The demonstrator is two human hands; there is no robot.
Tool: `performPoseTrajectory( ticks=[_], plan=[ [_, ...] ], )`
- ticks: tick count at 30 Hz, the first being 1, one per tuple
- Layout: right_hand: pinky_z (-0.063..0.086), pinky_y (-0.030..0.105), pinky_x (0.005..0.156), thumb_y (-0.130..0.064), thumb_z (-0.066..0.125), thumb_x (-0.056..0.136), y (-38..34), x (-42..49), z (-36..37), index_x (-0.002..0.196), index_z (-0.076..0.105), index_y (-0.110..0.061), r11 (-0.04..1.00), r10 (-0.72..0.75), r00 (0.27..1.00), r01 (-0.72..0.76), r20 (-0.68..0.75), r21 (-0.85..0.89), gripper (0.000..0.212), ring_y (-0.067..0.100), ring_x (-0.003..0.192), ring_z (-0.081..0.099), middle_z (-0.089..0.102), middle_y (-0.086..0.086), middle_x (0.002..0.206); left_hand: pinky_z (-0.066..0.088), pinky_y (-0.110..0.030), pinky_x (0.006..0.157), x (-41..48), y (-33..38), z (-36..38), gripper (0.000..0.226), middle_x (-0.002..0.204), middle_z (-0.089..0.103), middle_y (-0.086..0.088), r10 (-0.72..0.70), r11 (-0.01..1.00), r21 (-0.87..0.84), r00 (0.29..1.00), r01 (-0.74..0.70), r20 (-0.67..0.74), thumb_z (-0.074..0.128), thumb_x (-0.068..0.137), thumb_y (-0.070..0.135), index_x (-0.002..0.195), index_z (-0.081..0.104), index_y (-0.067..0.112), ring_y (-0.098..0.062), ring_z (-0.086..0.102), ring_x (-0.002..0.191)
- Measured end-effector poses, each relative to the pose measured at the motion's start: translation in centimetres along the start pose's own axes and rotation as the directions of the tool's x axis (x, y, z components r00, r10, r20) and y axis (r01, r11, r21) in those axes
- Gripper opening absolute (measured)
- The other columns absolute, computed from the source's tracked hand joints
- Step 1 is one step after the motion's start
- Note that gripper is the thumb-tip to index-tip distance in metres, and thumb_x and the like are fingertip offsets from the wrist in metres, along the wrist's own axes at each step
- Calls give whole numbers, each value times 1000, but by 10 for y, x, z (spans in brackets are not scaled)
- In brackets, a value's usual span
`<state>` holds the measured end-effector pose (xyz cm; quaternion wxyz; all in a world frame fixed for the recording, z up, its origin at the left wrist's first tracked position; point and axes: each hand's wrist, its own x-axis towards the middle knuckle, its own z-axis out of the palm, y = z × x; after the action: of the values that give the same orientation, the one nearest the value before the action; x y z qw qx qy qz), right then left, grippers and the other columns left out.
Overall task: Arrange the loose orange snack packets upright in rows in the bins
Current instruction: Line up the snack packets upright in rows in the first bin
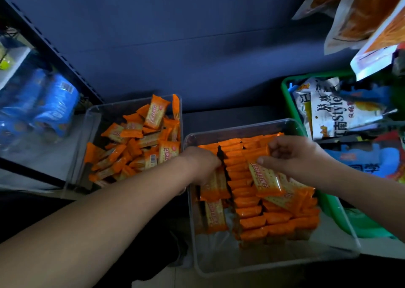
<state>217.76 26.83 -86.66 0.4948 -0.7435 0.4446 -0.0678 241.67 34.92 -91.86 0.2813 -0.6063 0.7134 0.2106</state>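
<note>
Two clear plastic bins sit side by side. The left bin (pixel 92 116) holds a loose heap of orange snack packets (pixel 140 143). In the right bin (pixel 274 263) orange packets stand upright in rows (pixel 254 213). My left hand (pixel 202 164) reaches into the right bin's left side and grips a few packets (pixel 213 186) there; its fingers are hidden behind them. My right hand (pixel 293 154) hovers over the rows and pinches the top edge of one packet (pixel 266 179), which lies tilted on other loose packets.
A green basket (pixel 291 103) full of mixed snack bags stands at the right, touching the right bin. Large orange bags (pixel 361 14) hang at the top right. Blue packages (pixel 50 106) sit on a shelf at the left. A dark blue wall lies behind.
</note>
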Motion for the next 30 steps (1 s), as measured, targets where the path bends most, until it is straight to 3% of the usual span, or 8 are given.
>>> performPoseTrajectory(
  ticks=[4,7,10,13,18,20,23,30],
  plan=[
    [51,22,54,-26,84,86,10,-4,1,88,68,-9,1000,12,999,-12,43,0,23,8,55,61,63,1,67,56,-43,90,9,4,0,53,135,62,2,19,994,106,996,-27,82,64,95,51,142,56,28,-27,61,122],
    [52,24,56,-29,85,85,17,-4,3,85,69,-13,1000,19,999,-18,42,-25,23,5,55,61,63,-3,66,53,-40,87,9,13,3,64,138,58,2,34,997,68,985,-46,170,64,92,62,146,52,31,-27,59,124],
    [53,23,57,-31,84,85,19,-3,3,83,69,-15,999,21,999,-20,46,-28,22,4,54,60,63,-5,64,52,-37,84,4,18,2,68,137,62,2,81,996,-54,985,-73,152,72,89,57,147,50,29,-26,61,121],
    [55,35,64,-33,83,86,20,-1,1,85,70,-12,999,41,998,-39,47,-36,25,8,55,61,66,3,64,46,-34,81,4,22,3,82,143,59,-2,50,996,-79,983,-36,176,74,89,57,155,38,23,-28,61,123],
    [60,46,74,-38,83,83,19,0,1,90,71,-14,997,73,997,-73,34,-26,28,20,67,67,73,13,82,42,-38,103,6,26,-1,88,157,46,-5,63,980,-198,942,4,330,68,92,60,161,29,21,-31,50,139],
    [59,47,78,-38,83,84,20,-2,2,96,71,-13,996,73,997,-72,29,-44,30,31,78,71,73,15,90,39,-36,100,6,27,-1,86,157,45,-3,68,972,-234,936,15,344,69,92,60,160,32,22,-30,48,140],
    [58,46,81,-40,78,89,25,-2,4,98,70,-11,994,60,998,-57,30,-92,32,34,90,70,71,15,94,41,-37,103,9,30,1,84,154,49,-4,62,969,-244,916,40,396,66,92,64,158,36,21,-29,52,136],
    [43,24,63,-46,70,95,34,1,9,92,62,-23,978,43,998,-32,49,-204,24,12,76,59,63,-3,84,39,-37,111,5,26,-4,85,153,49,3,145,907,-420,919,24,367,79,88,50,157,36,27,-25,48,140]
  ],
)
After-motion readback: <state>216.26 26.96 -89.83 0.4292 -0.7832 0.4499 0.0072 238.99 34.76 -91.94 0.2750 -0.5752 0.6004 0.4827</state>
